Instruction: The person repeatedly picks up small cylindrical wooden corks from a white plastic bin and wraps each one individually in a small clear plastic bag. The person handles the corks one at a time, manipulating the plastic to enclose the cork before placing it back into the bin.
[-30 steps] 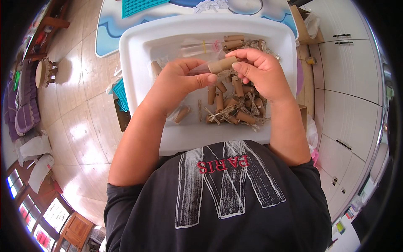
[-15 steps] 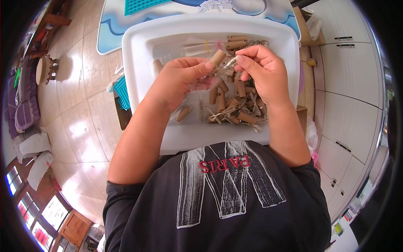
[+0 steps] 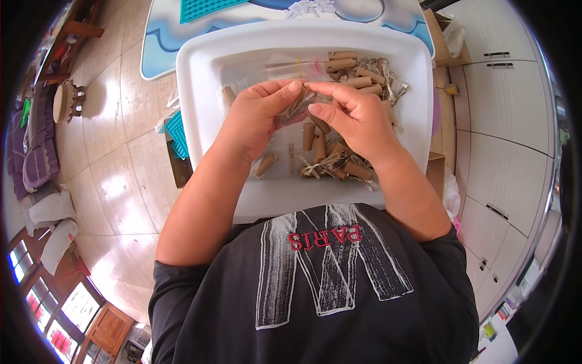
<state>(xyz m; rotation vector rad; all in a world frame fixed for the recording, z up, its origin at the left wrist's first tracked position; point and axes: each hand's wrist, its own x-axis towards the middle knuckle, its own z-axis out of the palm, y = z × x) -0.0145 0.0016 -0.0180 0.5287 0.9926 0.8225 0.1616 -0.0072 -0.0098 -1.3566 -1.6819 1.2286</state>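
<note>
Left hand (image 3: pixel 257 118): closed on a small clear bag (image 3: pixel 298 106), over the white tray (image 3: pixel 200 79).
Right hand (image 3: pixel 354 118): pinched the same bag's far edge.
Done: bagged rolls (image 3: pixel 357 73) lay far right.
Left: loose brown rolls (image 3: pixel 330 155) waited near, seemingly many.

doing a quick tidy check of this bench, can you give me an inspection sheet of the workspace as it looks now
surface: white plastic tray on the person's lap, its rim against the dark shirt.
job's things: small clear plastic bag pinched between both hands over the tray; what it holds cannot be made out.
clutter: brown cardboard tubes and crinkled clear wrappers loose in the tray, mostly at its right side.
grippers: left hand and right hand both closed on the bag, fingertips meeting.
cables: nothing seen.
surroundings: tiled floor, teal mat beside the tray, white cabinets at right, blue and white table beyond.
</note>
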